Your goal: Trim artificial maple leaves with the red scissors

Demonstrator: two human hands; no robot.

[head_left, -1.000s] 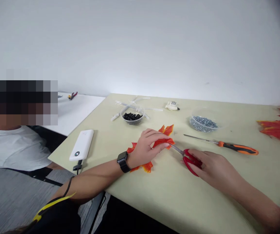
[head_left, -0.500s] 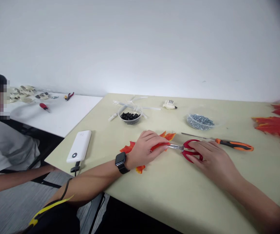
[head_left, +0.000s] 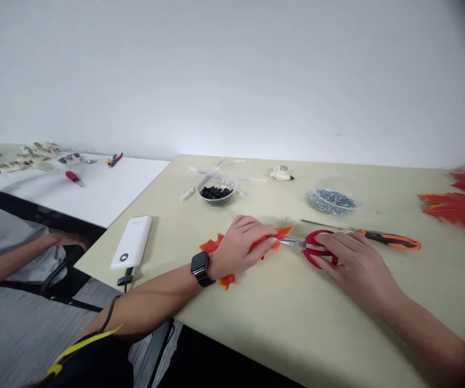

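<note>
My left hand (head_left: 242, 245) pinches an orange-red artificial maple leaf (head_left: 214, 246) between thumb and fingers, and the leaf's lobes stick out on both sides of it. My right hand (head_left: 357, 263) lies over the red handles of a pair of scissors (head_left: 317, 249) and grips them. The steel blades (head_left: 291, 242) point left, their tips at the leaf's edge next to my left fingers. A black smartwatch (head_left: 200, 268) sits on my left wrist. An orange-and-black screwdriver (head_left: 389, 241) lies just beyond my right hand.
A white power bank (head_left: 131, 242) lies left of my left hand. Further back are a bowl of black beads (head_left: 215, 195), clear plastic strips (head_left: 212, 175) and a dish of small screws (head_left: 332, 202). Larger red leaves (head_left: 462, 207) lie far right. A co-worker's arm (head_left: 14, 258) shows left.
The scissors have swung level, with the blades now at the leaf's edge. The leaf sits tighter in my left fingers. The co-worker's head has left the view, and their hand has moved.
</note>
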